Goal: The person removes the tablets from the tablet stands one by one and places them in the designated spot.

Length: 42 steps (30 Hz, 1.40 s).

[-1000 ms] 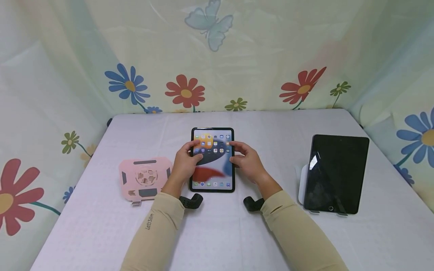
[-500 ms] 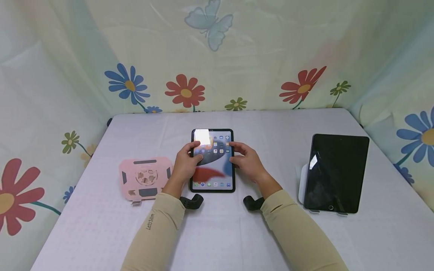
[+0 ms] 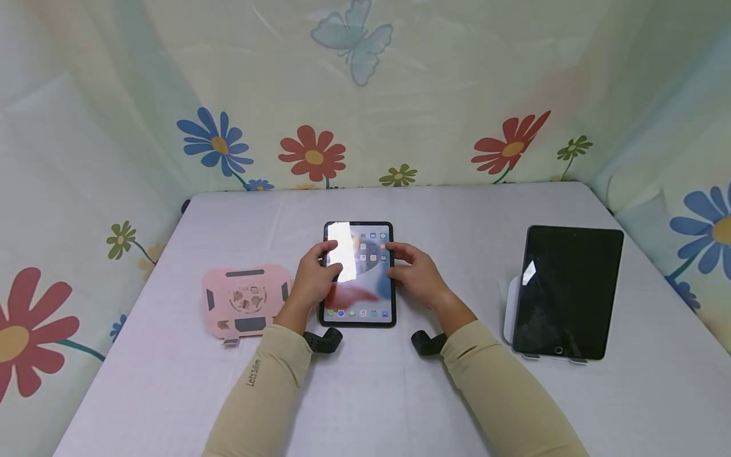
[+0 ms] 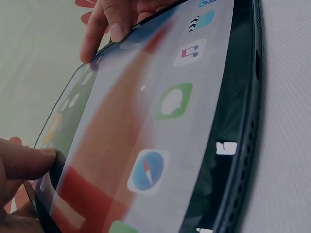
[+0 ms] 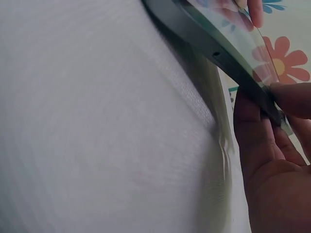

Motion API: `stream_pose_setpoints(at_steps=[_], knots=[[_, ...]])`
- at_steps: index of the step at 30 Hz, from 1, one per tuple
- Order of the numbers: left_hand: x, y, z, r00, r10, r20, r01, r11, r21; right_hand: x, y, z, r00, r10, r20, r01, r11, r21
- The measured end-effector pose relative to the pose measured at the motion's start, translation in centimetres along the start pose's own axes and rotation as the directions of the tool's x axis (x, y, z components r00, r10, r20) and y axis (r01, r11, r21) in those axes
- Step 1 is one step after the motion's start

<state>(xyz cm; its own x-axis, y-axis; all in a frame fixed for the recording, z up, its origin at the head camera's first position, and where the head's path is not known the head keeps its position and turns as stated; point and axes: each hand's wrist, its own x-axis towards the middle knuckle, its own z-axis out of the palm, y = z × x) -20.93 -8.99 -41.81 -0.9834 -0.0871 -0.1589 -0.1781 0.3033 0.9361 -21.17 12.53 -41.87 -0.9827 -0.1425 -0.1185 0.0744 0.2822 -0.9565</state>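
Observation:
A tablet (image 3: 365, 285) with a lit home screen is between my hands, its near short edge close to the white cloth. My left hand (image 3: 313, 274) grips the left long edge, thumb over the screen. On the opposite edge, my right hand (image 3: 419, 273) pinches the frame between thumb and fingers. App icons and the speaker edge of the tablet (image 4: 146, 126) fill the left wrist view. In the right wrist view, fingers of the right hand (image 5: 272, 160) wrap under the tablet's dark side (image 5: 214, 51), which is tilted above the cloth. Bright glare covers the screen's upper left.
A pink case (image 3: 247, 301) with grey patches and a cut-out ring lies left of the left hand. At the right, a larger black tablet (image 3: 565, 292) leans on a white stand (image 3: 510, 311). Flowered curtains (image 3: 434, 95) enclose the white table (image 3: 457, 209).
The tablet's far edge has come slightly down toward me in the head view, its tilt changing. A white glare has appeared on the screen and spread. Both hands keep their grip.

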Motion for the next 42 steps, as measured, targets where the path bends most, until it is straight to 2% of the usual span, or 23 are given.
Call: stream_pose_setpoints(at_steps=[4, 11, 18, 27, 35, 42], knots=[[-0.1, -0.1, 0.1, 1.0, -0.001, -0.011, 0.001, 1.0, -0.002, -0.2, -0.3, 0.0, 1.0, 0.016, 0.003, -0.015, 0.998, -0.056], [-0.2, 0.1, 0.2, 0.998, -0.055, -0.019, 0.055, 0.998, 0.035, -0.4, -0.7, 0.1, 0.999, 0.036, -0.015, -0.038, 0.99, -0.139], [-0.4, 0.2, 0.2, 0.995, -0.095, 0.001, 0.095, 0.993, 0.066, -0.6, -0.6, 0.3, 1.0, -0.002, -0.028, -0.007, 0.955, -0.297], [-0.6, -0.1, 0.2, 0.994, -0.108, 0.02, 0.107, 0.993, 0.058, -1.1, -0.8, 0.6, 0.999, 0.024, -0.027, -0.03, 0.968, -0.249], [-0.8, -0.4, 0.1, 0.997, -0.07, 0.024, 0.068, 0.994, 0.082, -1.3, -0.6, 0.7, 0.999, 0.033, -0.025, -0.038, 0.978, -0.207], [-0.8, -0.3, 0.2, 0.996, -0.094, 0.004, 0.093, 0.991, 0.092, -1.5, -0.6, 0.9, 1.0, 0.017, -0.008, -0.018, 0.983, -0.183]])
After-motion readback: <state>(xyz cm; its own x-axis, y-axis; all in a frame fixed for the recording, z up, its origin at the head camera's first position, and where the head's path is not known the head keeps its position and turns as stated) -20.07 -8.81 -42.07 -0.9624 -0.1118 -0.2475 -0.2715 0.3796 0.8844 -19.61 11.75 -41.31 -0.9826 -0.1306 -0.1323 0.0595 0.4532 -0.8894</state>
